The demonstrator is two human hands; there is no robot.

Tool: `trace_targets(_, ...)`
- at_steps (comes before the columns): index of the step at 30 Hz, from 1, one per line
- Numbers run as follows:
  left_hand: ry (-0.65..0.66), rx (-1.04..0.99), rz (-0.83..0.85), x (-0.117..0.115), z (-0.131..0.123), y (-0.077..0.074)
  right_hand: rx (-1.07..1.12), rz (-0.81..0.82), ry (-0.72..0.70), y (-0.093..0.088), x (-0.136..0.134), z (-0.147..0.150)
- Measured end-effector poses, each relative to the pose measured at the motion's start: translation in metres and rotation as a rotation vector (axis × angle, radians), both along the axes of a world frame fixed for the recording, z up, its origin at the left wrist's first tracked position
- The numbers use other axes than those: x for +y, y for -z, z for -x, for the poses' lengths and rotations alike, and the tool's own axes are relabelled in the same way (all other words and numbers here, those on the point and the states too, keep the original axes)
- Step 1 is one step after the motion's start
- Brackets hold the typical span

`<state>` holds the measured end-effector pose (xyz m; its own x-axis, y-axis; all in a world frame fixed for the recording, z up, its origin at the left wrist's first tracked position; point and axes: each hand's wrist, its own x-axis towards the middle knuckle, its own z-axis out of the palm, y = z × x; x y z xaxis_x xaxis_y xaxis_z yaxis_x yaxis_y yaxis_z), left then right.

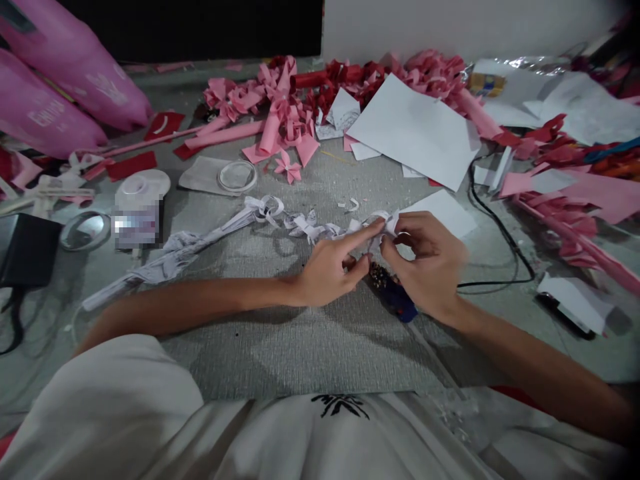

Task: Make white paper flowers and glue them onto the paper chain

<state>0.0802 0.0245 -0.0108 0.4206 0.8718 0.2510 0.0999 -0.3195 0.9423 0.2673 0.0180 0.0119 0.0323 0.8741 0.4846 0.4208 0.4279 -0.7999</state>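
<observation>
A garland of curled white paper pieces (310, 228) runs across the cloth-covered table, its right end between my two hands. My left hand (327, 270) is closed on that end, index finger stretched along it and thumb below. My right hand (430, 260) pinches a white paper curl (393, 221) at the tip of the garland, thumb against fingers; the exact grip is partly hidden. To the left the garland meets a long rolled white paper stem (200, 245). Under my right hand lies a dark blue object with a speckled end (395, 293), partly covered.
Pink paper flowers (287, 167) and rolls lie at the back, beside white sheets (417, 130). Clear tape rolls (237, 176) and a black box-shaped adapter (30, 250) are on the left, below pink bottles (75, 73). A black cable (500, 233) curves at right.
</observation>
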Motion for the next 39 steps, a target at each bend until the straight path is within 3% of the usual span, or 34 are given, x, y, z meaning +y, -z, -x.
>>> trace_targets(5, -0.12, -0.133, 0.104, 0.009, -0.004, -0.006, 0.049, 0.065, -0.122, -0.014, 0.001, -0.007)
trace_targets(8, -0.095, -0.271, 0.246, 0.013, -0.005, -0.015, -0.038, -0.015, -0.151, -0.015, 0.005, -0.015)
trace_targets(13, 0.014, -0.24, 0.485, 0.022, 0.0, -0.032, -0.365, -0.313, -0.156, -0.008, 0.015, -0.024)
trace_targets(20, 0.047, -0.214, 0.649, 0.029, 0.003, -0.042, -0.472, -0.314, -0.155, -0.01, 0.019, -0.023)
trace_targets(28, 0.084, -0.146, 0.679, 0.035, 0.008, -0.047, -0.452, -0.298, -0.205, -0.005, 0.026, -0.027)
trace_targets(34, -0.092, -0.164, 0.651, 0.038, 0.005, -0.055, -0.382, -0.282, -0.153, -0.004, 0.027, -0.029)
trace_targets(39, -0.217, -0.22, 0.494, 0.046, 0.01, -0.048, -0.273, -0.15, -0.104, -0.01, 0.029, -0.033)
